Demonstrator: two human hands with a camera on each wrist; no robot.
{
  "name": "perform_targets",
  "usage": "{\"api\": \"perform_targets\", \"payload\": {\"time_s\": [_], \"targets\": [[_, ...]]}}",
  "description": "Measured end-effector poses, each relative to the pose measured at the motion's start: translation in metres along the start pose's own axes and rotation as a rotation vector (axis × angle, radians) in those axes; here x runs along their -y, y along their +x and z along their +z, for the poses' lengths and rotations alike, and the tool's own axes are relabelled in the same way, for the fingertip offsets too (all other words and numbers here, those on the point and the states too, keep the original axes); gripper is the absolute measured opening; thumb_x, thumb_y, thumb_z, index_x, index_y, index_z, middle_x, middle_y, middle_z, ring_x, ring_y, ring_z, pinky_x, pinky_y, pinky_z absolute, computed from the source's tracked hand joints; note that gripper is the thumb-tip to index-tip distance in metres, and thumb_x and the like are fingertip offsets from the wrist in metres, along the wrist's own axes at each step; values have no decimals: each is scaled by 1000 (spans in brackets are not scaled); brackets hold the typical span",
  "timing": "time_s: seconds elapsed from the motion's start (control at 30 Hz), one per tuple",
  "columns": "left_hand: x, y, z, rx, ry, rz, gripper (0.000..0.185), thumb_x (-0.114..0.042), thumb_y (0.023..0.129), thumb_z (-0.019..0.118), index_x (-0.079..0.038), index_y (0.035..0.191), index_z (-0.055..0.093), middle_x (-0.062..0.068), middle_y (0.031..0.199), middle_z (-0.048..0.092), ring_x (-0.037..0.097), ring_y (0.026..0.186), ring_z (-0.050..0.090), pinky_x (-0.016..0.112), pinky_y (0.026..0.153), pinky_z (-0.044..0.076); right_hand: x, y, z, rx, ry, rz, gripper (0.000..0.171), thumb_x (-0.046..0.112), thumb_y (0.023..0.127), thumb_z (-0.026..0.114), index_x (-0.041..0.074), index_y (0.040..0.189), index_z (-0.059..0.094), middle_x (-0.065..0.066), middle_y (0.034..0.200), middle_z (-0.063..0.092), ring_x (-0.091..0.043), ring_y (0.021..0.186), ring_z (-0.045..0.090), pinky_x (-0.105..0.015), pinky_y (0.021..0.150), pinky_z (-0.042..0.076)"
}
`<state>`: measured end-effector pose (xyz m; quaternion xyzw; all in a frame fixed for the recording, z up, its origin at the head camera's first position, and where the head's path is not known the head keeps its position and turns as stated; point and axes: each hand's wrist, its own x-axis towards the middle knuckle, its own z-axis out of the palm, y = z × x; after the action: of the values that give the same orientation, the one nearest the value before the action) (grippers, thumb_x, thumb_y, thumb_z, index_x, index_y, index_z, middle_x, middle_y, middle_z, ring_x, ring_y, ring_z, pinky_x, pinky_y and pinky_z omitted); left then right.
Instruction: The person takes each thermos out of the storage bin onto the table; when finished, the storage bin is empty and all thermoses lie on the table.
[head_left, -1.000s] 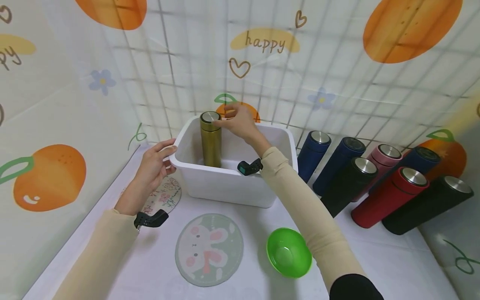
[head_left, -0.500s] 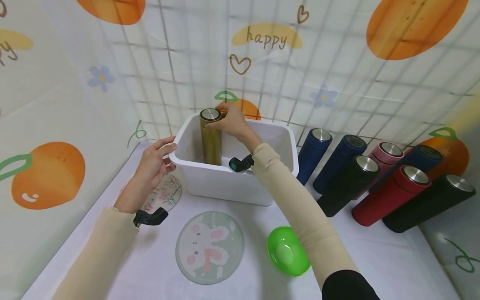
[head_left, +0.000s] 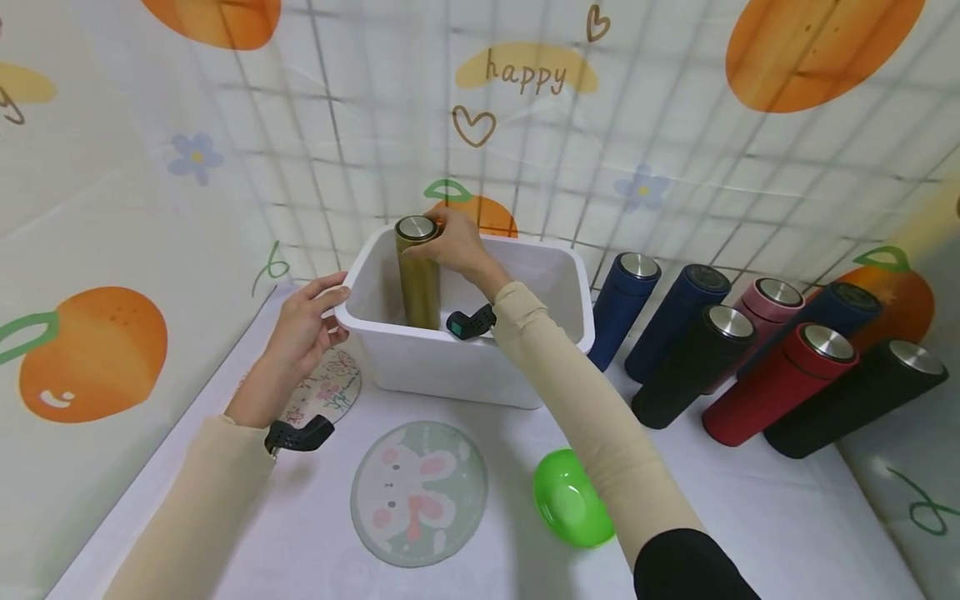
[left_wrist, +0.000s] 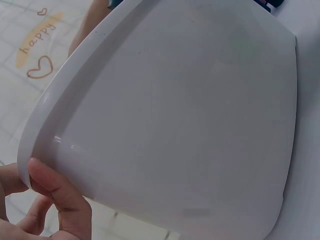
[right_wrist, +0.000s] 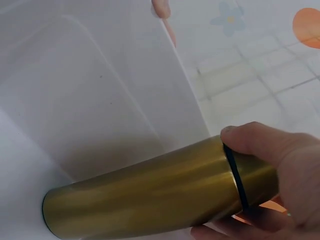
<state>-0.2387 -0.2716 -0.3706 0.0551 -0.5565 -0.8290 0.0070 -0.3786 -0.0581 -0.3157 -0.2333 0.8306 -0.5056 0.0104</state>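
Note:
A white plastic bin (head_left: 450, 371) stands against the back of the table. Inside its left end a gold thermos (head_left: 422, 292) is upright, its silver-topped lid above the rim. My right hand (head_left: 459, 247) grips the thermos around its neck, thumb in front and fingers behind. In the right wrist view the thermos body (right_wrist: 145, 190) runs down to the bin's floor. My left hand (head_left: 300, 329) pinches the bin's left rim, thumb on the near side as the left wrist view shows; the other fingers are partly hidden behind the rim.
Several thermoses, among them a red one (head_left: 780, 383), a pink one (head_left: 765, 312) and a black one (head_left: 690, 371), stand right of the bin. A green bowl (head_left: 570, 500) and a round rabbit mat (head_left: 420, 496) lie in front. A floral mat (head_left: 330, 387) is under the left wrist.
My right hand has moved left and closed its fingers around the top of the gold thermos. The left hand has stayed on the rim.

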Motion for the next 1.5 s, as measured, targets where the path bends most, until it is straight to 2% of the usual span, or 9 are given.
{"api": "perform_targets", "payload": {"time_s": [0.27,0.4,0.7,0.83,1.07,1.27,1.4,1.5], "targets": [[-2,-3,-1,-3,3,7,42,-12,98,66,-8,138,52,9,121,53,12,68,59,21,53,48,6,1,1,-7,-127,-53,58,21,68,94,4,117,68,-5,106,65,-19,100,56,-27,82,44],[-1,-3,-1,-4,6,6,43,-12,98,65,-8,138,51,10,121,53,12,67,59,21,52,48,8,-2,-1,-9,-151,-52,56,23,69,94,3,114,68,-4,106,65,-19,100,55,-27,82,43],[1,0,3,-11,-2,-5,43,-12,98,65,-8,139,51,10,121,52,11,66,58,20,52,47,13,-10,-13,-5,-117,-47,60,25,72,92,5,121,65,-4,110,65,-18,98,57,-27,77,49],[2,0,3,-20,-4,-10,43,-12,98,65,-8,139,51,10,122,51,11,65,58,20,52,47,23,-16,-18,-5,-121,-81,65,27,71,92,5,126,63,-3,113,64,-17,99,57,-26,78,50],[2,-1,2,-19,-17,8,41,-11,98,66,-7,136,53,9,116,54,11,64,58,20,51,47,46,-30,-29,-43,-92,-160,58,26,72,91,7,120,65,-1,109,65,-14,94,60,-25,77,49],[1,-2,1,-20,-24,3,43,-10,97,67,-7,138,52,9,116,55,12,64,60,21,51,47,68,-51,-44,-73,-34,-179,61,26,73,91,10,125,63,0,108,69,-11,90,65,-26,75,52],[1,-2,1,-7,-35,5,42,-10,97,66,-7,136,51,9,112,57,12,64,60,21,51,48,80,-68,-58,-103,45,-209,62,23,74,91,11,128,62,-1,105,70,-11,88,66,-28,74,52],[1,-1,1,12,-41,9,40,-9,98,65,-6,135,51,7,107,59,11,63,60,20,51,48,87,-82,-70,-138,93,-265,61,18,73,91,11,127,63,-2,102,71,-12,86,67,-28,74,51]]}}
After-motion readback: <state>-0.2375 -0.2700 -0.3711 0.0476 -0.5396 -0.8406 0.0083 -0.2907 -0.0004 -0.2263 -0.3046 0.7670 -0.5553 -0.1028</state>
